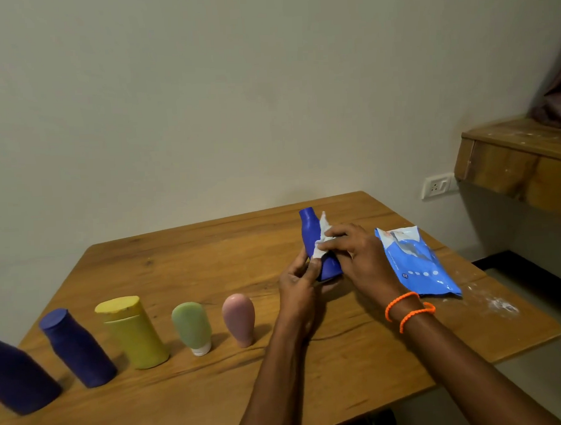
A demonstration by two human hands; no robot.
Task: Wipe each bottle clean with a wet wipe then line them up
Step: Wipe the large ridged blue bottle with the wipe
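Blue bottle (pixel 309 236) sits right of frame centre above the wooden table (pixel 210 257), long axis near upright, neck tipped toward the upper left. Five bottles line the lower left: two dark blue (pixel 19 378) (pixel 76 348), yellow (pixel 133 334), green (pixel 191 325), pink (pixel 239 317). A wipes pack (pixel 416 261) lies to the right. Left hand (pixel 296 282) grips the bottle's base; right hand (pixel 355 254) presses a wet wipe (pixel 320 242) against its side, fingers curled round it

Dim, warm light, soft shadows on the table (pixel 190 393); edges lean, perhaps from wide-angle distortion.
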